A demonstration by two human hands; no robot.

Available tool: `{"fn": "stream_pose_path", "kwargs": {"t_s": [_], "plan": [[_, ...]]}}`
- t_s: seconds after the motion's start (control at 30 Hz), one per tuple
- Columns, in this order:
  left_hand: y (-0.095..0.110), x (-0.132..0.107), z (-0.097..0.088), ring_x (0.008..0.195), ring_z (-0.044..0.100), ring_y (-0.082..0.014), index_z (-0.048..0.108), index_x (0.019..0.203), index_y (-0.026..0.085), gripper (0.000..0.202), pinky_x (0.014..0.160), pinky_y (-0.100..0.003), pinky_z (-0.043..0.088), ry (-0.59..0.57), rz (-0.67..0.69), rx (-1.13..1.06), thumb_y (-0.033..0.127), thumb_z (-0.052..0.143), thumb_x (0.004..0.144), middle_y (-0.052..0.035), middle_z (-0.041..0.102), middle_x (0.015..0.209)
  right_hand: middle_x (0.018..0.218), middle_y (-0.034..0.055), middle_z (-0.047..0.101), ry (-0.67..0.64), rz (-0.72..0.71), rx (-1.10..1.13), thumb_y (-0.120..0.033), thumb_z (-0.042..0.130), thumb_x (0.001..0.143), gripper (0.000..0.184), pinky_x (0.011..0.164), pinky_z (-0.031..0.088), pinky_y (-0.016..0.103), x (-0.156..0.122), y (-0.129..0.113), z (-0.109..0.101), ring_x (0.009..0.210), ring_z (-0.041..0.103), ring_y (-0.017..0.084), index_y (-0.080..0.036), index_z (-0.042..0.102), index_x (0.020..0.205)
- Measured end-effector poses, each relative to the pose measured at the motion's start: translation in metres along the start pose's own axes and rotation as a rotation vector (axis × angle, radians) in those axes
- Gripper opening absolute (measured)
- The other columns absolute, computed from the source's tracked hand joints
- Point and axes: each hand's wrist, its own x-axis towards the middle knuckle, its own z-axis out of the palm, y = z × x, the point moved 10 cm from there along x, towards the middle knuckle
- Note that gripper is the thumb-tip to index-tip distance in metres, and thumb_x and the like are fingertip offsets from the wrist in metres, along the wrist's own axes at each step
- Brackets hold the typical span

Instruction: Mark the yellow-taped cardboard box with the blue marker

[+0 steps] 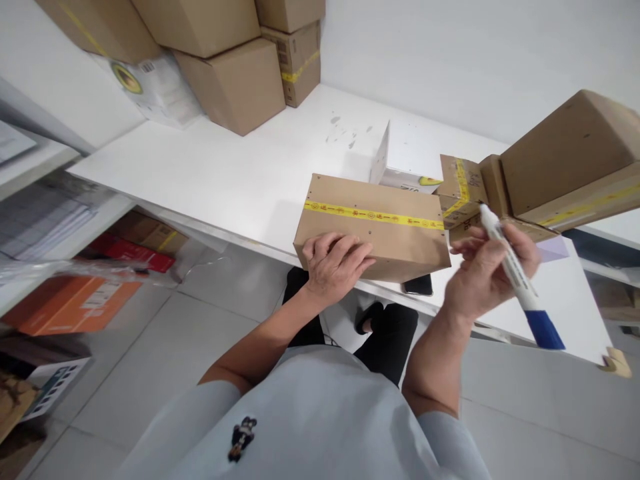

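Note:
A brown cardboard box (395,247) with yellow printed tape across its top sits near the front edge of the white table. My left hand (334,267) lies over its near upper edge, fingers bent and close together, holding it. In my right hand (487,270), right of the box, is a white marker (514,270) with a blue end. The fingers are closed around its barrel. Its tip points up and away, toward a small taped box (460,183) with dark writing, and is apart from the box under my left hand.
Behind the held box stands a white carton (413,157). A large brown box (570,163) rests at the right. Several cartons (245,87) are stacked at the back left. A phone (419,285) lies by the table edge. Below left, shelves hold an orange box (75,307).

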Motion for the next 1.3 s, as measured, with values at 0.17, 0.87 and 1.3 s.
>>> {"fn": "stream_pose_path", "kwargs": {"t_s": [0.17, 0.87, 1.3], "plan": [[0.001, 0.002, -0.002, 0.096, 0.056, -0.0215, 0.073, 0.094, 0.029, 0.014, 0.088, -0.039, 0.029, 0.024, 0.018, 0.000, 0.042, 0.072, 0.087, -0.0013, 0.073, 0.092, 0.089, 0.0053, 0.070, -0.168, 0.063, -0.487, -0.037, 0.054, 0.091, 0.028, 0.071, 0.055, 0.036, 0.009, 0.092, -0.061, 0.076, 0.067, 0.020, -0.020, 0.064, 0.111], [0.004, 0.000, -0.004, 0.095, 0.058, -0.0222, 0.073, 0.094, 0.029, 0.011, 0.087, -0.039, 0.030, 0.035, 0.029, 0.027, 0.039, 0.072, 0.088, -0.0017, 0.073, 0.092, 0.154, 0.0119, 0.050, -1.306, -0.278, -1.378, -0.011, 0.034, 0.097, 0.054, 0.094, 0.049, 0.051, -0.038, 0.209, -0.020, 0.130, 0.050, 0.035, -0.027, 0.053, 0.145], [-0.010, -0.008, 0.003, 0.104, 0.059, -0.0245, 0.072, 0.112, 0.032, 0.023, 0.093, -0.042, 0.034, -0.058, -0.043, -0.166, 0.031, 0.068, 0.089, -0.0050, 0.072, 0.105, 0.110, 0.0115, 0.073, -0.306, 0.300, -0.323, -0.047, 0.043, 0.096, 0.043, 0.091, 0.055, 0.044, -0.015, 0.157, -0.056, 0.095, 0.070, 0.021, -0.020, 0.062, 0.123]]}}
